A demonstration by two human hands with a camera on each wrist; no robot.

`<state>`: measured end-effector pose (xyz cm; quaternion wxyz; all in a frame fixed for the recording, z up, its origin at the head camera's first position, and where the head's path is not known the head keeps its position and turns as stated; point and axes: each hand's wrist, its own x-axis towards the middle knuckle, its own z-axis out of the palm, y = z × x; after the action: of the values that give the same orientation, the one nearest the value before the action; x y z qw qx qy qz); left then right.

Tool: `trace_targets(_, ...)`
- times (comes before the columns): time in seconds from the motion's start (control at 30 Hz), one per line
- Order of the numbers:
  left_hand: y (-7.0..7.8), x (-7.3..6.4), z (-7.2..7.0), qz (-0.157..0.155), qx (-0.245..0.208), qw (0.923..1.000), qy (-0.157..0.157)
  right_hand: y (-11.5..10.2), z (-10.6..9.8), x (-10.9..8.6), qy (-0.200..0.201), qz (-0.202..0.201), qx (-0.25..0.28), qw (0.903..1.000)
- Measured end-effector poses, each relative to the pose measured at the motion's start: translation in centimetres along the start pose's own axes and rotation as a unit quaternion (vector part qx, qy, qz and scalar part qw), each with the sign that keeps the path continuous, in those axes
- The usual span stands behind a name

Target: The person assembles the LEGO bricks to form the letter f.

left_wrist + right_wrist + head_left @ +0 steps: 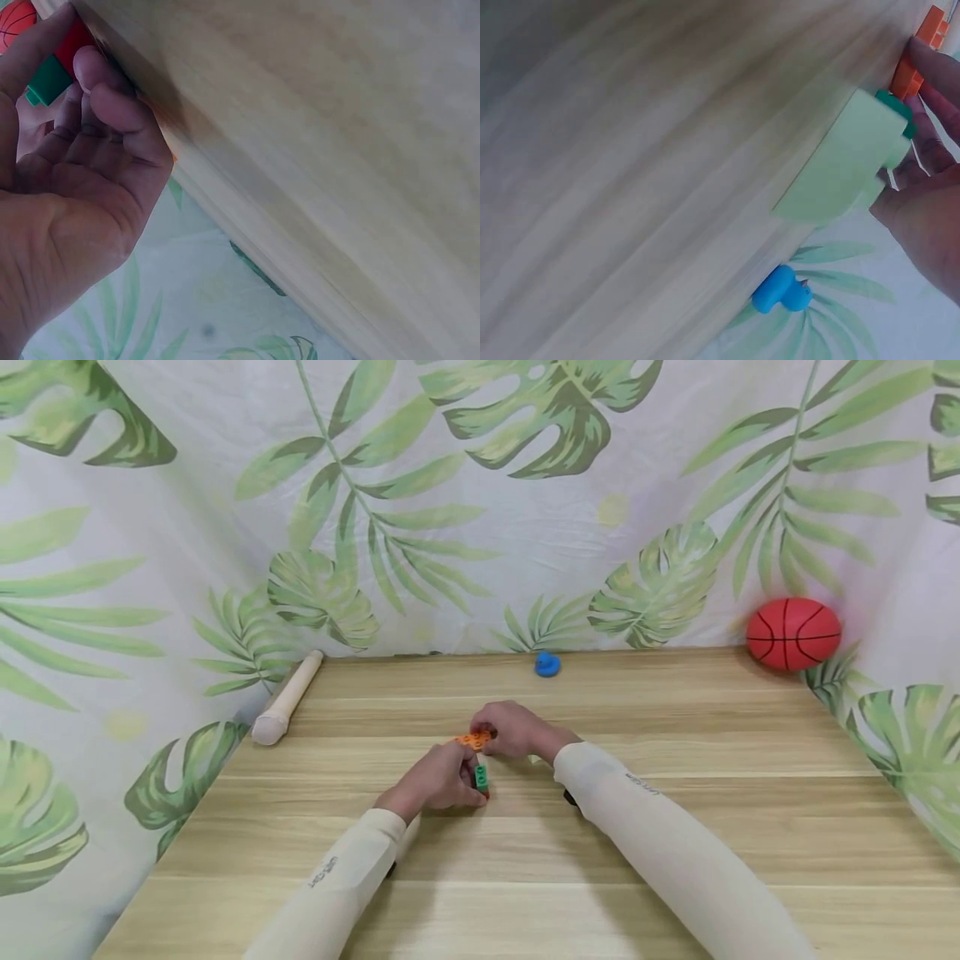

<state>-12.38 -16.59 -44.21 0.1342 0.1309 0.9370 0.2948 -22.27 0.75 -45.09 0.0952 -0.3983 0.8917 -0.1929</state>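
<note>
My left hand (442,779) pinched a red block (73,45) and adjoining green block (481,777) just nearer me than the orange block (472,741) my right hand (516,728) pinched at the counter (675,727), a blue duck (547,666) beyond that block.

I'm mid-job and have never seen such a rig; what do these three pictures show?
There is no machine, just a person working bare-handed. The wide picture comes from a camera worn on the head, looking forward and down; the other two come from cameras on the wrists. Toward the edges of the wooden table lie a microphone-shaped piece, a blue duck and a red ball. The left hand holds a green block and a red block; the right hand pinches an orange block, with a pale green block close by.
</note>
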Motion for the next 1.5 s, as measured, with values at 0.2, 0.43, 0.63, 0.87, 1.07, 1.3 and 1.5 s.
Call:
trace_targets(0.2,0.2,1.0,-0.1,-0.008,-0.009,0.9999,-0.006,1.0,-0.5,-1.0,0.005,0.031,0.019,0.9993)
trace_targets(0.43,0.1,1.8,0.0,-0.021,-0.025,0.9994,-0.01,1.7,-1.0,-1.8,0.009,0.039,0.022,0.999)
trace_targets(0.63,-0.3,2.1,0.1,-0.018,-0.045,0.9988,-0.001,2.2,-0.9,-1.8,0.017,0.04,0.026,0.9987)
trace_targets(0.87,-0.6,2.5,0.1,-0.014,-0.051,0.9986,0.001,2.6,-0.8,-2.1,0.023,0.052,0.04,0.9976)
trace_targets(1.07,-0.7,2.6,-0.1,-0.017,-0.045,0.9988,0.002,2.8,-0.7,-2.2,0.024,0.06,0.043,0.997)
trace_targets(1.3,-0.7,2.6,-0.1,-0.019,-0.052,0.9985,0.002,2.7,-0.7,-2.5,0.022,0.064,0.045,0.9967)
trace_targets(1.5,-0.7,2.5,0.0,-0.021,-0.06,0.998,0.004,2.6,-0.7,-2.7,0.024,0.063,0.047,0.9967)
